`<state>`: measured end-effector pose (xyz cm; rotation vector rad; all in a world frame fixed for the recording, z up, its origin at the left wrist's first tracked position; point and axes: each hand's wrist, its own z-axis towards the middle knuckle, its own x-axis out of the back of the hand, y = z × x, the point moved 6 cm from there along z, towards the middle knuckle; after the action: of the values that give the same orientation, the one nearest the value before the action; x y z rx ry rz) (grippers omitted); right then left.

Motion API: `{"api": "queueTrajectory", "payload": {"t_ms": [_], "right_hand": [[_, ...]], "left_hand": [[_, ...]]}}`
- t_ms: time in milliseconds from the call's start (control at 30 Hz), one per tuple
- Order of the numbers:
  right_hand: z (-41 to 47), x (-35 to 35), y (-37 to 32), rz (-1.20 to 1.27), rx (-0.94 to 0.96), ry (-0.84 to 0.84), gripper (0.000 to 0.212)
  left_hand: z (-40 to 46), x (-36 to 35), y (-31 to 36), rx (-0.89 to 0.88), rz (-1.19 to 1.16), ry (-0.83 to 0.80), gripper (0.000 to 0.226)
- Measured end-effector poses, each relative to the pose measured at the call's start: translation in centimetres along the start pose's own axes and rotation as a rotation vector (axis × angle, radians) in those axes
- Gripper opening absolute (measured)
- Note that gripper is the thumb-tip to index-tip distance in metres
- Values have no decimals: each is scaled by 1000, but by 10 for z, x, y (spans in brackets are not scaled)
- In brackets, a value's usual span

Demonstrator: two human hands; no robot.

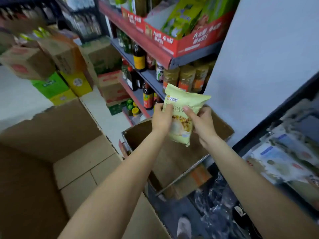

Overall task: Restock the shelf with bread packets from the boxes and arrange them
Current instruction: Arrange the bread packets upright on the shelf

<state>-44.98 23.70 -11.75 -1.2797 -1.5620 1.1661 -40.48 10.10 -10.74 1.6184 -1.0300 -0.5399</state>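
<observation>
A pale green bread packet (pixel 184 102) is held upright in mid-air, above an open cardboard box (pixel 138 137). My left hand (pixel 161 118) grips its left edge, thumb across the front. My right hand (pixel 202 121) grips its right edge, fingers curled over the front. A large open cardboard box (pixel 69 152) stands at the lower left; its inside shows only bare flaps. At the far right a shelf (pixel 276 121) carries several blurred packets (pixel 279 157).
Shelves of sauce bottles (pixel 139 57) and jars (pixel 186 78) run along the middle, with red display trays (pixel 172 40) above. Stacked cartons (pixel 57 69) stand on the floor at left. A grey panel (pixel 267 57) rises at right. Crumpled plastic wrap (pixel 219 200) lies below.
</observation>
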Motion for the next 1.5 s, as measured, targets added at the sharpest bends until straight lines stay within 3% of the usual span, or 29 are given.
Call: {"api": "queueTrajectory", "payload": {"t_ms": [133, 267, 400, 567, 667, 733, 833, 1000, 1167, 1267, 1367, 1500], "right_hand": [[-62, 33, -112, -67, 272, 122, 64], [-119, 77, -217, -199, 491, 293, 53], [-165, 132, -287, -284, 577, 544, 73], [-194, 196, -323, -507, 574, 647, 81], [-192, 221, -325, -760, 488, 593, 54], [-184, 236, -327, -884, 436, 610, 59], [-161, 259, -324, -998, 335, 635, 63], [-120, 293, -287, -1270, 93, 511, 64], [-105, 319, -307, -922, 224, 436, 79], [-93, 341, -312, -862, 185, 483, 99], [-76, 344, -300, -849, 84, 391, 100], [-61, 344, -298, -702, 74, 281, 106]], "left_hand": [[-64, -4, 96, -322, 7, -197, 47], [-124, -18, 190, -630, 44, -329, 63], [-170, -50, 251, -784, 70, -440, 66], [-196, -110, 279, -795, 106, -509, 71], [-199, -149, 274, -780, 122, -565, 69], [-196, -174, 272, -767, 147, -569, 68], [-186, -208, 271, -723, 255, -580, 68], [-167, -247, 240, -615, 511, -657, 81], [-154, -261, 238, -619, 495, -647, 83], [-154, -271, 240, -618, 479, -601, 87], [-158, -277, 244, -601, 493, -593, 90], [-165, -279, 254, -769, 579, -537, 127]]}}
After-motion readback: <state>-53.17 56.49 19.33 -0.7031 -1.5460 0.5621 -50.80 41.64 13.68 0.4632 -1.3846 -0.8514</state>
